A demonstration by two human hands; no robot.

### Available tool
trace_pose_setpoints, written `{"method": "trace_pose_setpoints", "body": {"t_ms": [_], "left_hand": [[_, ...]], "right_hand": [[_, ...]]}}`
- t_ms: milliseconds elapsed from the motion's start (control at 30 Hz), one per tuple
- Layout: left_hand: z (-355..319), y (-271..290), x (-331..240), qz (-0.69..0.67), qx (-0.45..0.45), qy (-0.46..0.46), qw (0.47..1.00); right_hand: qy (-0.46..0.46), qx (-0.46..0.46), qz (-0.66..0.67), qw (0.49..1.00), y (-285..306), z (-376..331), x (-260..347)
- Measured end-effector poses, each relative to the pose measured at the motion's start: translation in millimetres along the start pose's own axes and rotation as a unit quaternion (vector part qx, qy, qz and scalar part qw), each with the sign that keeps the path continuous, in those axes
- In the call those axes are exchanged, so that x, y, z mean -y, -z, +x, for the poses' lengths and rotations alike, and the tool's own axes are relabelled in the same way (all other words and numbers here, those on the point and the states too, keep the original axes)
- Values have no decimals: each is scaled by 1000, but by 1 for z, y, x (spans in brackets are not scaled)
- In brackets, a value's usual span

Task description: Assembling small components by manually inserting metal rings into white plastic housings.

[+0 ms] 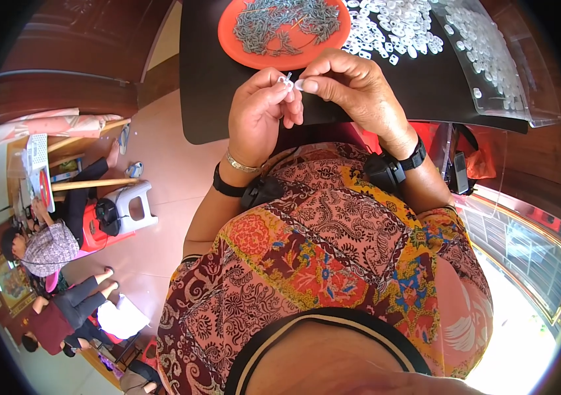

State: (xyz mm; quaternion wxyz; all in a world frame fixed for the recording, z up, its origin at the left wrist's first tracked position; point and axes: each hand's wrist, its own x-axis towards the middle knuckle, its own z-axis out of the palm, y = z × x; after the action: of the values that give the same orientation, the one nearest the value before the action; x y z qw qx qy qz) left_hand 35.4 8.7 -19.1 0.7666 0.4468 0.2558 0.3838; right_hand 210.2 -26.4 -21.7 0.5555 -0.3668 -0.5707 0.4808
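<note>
Close in front of my chest, over the near edge of the black table (208, 99), my left hand (254, 115) pinches a small white plastic piece (285, 81). A thin grey pin or screw (288, 76) stands up from that piece. Just to its right, the thumb and forefinger of my right hand (362, 95) grip a small white oval piece (299, 85). The two pieces are almost touching; whether they meet I cannot tell. Beyond my hands, an orange plate (228, 46) bears a heap of thin grey screw-like pins (287, 29).
Many small white pieces with holes (399, 26) lie beside the plate. More fill a see-through plastic tray (524, 108) at the table's right end. At left, other people (47, 250) sit near a grey-white stool (137, 205). Red bags (484, 155) hang below the table at right.
</note>
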Motion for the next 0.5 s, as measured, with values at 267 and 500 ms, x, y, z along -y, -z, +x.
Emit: {"method": "trace_pose_setpoints", "body": {"t_ms": [267,500], "left_hand": [[-4,-5,-3,211,-54,7,976],[-4,-8,-1,198,-54,-15,979]], "right_hand": [[-101,-75,31,992,3,3,6],[-88,-58,21,994,4,0,8]]}}
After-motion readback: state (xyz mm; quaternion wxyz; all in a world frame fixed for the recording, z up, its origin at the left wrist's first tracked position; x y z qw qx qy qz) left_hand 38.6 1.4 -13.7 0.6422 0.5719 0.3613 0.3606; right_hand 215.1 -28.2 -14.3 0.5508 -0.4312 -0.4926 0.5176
